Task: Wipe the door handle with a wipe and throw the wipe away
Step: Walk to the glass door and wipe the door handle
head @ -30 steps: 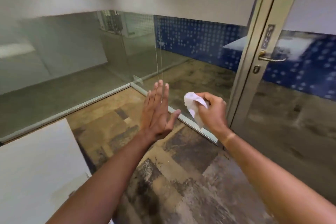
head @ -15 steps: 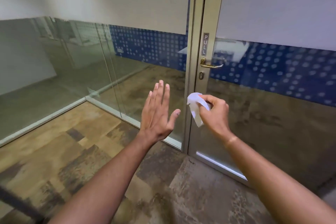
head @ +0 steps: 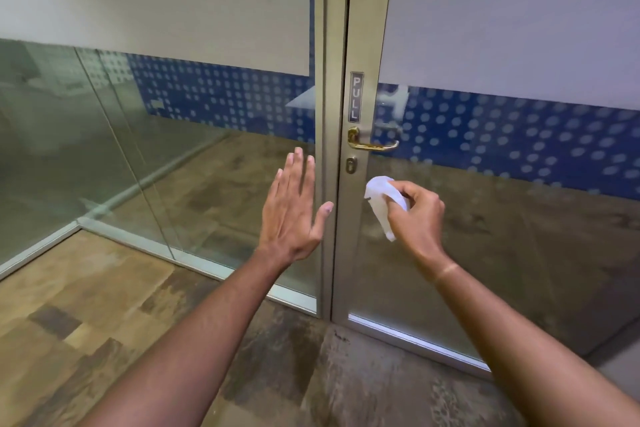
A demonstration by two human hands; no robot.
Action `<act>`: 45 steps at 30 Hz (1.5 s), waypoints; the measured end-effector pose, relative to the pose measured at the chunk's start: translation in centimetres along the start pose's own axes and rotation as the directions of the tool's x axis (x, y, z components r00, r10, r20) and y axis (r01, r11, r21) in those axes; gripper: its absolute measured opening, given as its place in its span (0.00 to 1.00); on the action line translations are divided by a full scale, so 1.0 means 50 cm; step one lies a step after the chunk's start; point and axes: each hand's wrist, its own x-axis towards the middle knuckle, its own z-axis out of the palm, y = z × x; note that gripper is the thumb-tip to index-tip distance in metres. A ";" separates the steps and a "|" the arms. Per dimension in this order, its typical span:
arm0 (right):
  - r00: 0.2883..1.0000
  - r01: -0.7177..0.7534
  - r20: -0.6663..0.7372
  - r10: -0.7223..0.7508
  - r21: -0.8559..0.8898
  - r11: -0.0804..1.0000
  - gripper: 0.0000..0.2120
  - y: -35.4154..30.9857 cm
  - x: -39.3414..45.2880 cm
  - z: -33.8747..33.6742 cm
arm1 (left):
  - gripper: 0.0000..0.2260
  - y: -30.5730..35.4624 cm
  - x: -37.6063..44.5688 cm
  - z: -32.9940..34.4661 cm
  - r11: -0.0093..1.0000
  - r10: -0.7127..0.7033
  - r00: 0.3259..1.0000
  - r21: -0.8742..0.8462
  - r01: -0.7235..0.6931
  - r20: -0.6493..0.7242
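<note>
A brass lever door handle (head: 373,142) sits on the metal stile of a glass door (head: 360,28), under a "PULL" plate (head: 356,97) and above a keyhole (head: 351,165). My right hand (head: 417,215) is shut on a crumpled white wipe (head: 381,199), held below the handle and a little to its right, not touching it. My left hand (head: 291,215) is raised flat with fingers together and thumb out, holding nothing, in front of the door frame to the left of the handle.
Glass partition walls (head: 138,166) with frosted tops and a blue dotted band run left of the door. A metal floor track (head: 194,260) lines their base. Patterned brown carpet (head: 104,322) covers the floor in front of me.
The view has swung right and closer to the door, so the handle now sits just above my hands. Both hands keep their pose; the wipe stays in my right hand.
</note>
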 end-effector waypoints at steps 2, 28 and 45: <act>1.000 -0.018 -0.020 0.018 -0.014 1.000 0.12 0.000 0.036 0.031 | 0.35 -0.030 0.044 0.022 0.999 0.032 0.999 -0.017 -0.031 0.005; 0.984 0.173 0.027 -0.178 -0.412 0.895 0.13 0.096 0.447 0.270 | 0.34 -0.164 0.427 0.343 0.980 0.133 0.990 -0.154 -0.126 0.039; 0.969 0.182 0.246 -0.010 -0.688 0.703 0.10 0.134 0.502 0.399 | 0.32 -0.213 0.530 0.471 0.940 0.273 0.959 -0.190 -0.283 -0.074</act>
